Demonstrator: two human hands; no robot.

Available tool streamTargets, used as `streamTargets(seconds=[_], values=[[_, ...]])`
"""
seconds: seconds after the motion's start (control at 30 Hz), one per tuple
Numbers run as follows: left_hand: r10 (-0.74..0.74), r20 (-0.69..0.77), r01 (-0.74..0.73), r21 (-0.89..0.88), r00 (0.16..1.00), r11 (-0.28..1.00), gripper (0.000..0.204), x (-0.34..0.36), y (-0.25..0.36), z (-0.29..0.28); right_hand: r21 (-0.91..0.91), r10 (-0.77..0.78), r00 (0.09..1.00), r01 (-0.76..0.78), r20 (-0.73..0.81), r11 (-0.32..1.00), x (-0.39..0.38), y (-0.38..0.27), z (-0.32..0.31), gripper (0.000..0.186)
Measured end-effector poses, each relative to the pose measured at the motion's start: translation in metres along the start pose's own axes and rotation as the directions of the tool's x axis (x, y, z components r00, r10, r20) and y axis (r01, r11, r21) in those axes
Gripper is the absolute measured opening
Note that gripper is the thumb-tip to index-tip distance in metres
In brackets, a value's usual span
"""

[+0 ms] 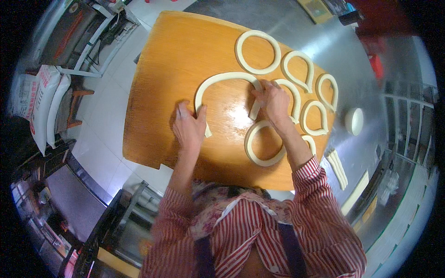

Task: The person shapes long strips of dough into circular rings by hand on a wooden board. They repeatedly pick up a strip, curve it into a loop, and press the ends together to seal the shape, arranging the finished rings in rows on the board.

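Steel desk (278, 22) lies along far and right edges of wooden board (157, 92); dough loops (256, 72) crowd board's right half. Step seems to be bending open dough strip (227, 76), near board's middle; closing it would call for drawing two loose ends together. Right hand (273, 102): fingers pinch strip's right leg. Left hand (187, 126): thumb and fingers at left leg, cannot tell whether gripping. Strip pale, smooth, even, arched, ends toward near edge.

A wooden board (162, 69) (orange-brown, glossy) carries dough loops (238, 52) and a curved dough strip (227, 76).
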State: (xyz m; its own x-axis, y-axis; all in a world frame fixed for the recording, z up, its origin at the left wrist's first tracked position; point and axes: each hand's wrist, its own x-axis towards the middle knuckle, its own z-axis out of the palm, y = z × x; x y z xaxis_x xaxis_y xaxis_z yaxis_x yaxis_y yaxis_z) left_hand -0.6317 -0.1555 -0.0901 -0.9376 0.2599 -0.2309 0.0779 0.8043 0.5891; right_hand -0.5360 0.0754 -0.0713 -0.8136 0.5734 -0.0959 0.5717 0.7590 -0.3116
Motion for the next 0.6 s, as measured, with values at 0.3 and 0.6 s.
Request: streamTargets(seconds=[0.3, 0.6], values=[[0.443, 0.051, -0.445, 0.162, 0.895, 0.881, 0.033, 0.074, 0.021, 0.014, -0.062, -0.058, 0.995, 0.063, 0.082, 0.996, -0.021, -0.011, -0.003, 0.050], [0.817, 0.541, -0.926, -0.169, 0.199, 0.338, 0.031, 0.041, -0.025, -0.038, 0.150, -0.587, 0.773, 0.568, 0.241, 0.809, -0.031, 0.026, -0.012, 0.033]])
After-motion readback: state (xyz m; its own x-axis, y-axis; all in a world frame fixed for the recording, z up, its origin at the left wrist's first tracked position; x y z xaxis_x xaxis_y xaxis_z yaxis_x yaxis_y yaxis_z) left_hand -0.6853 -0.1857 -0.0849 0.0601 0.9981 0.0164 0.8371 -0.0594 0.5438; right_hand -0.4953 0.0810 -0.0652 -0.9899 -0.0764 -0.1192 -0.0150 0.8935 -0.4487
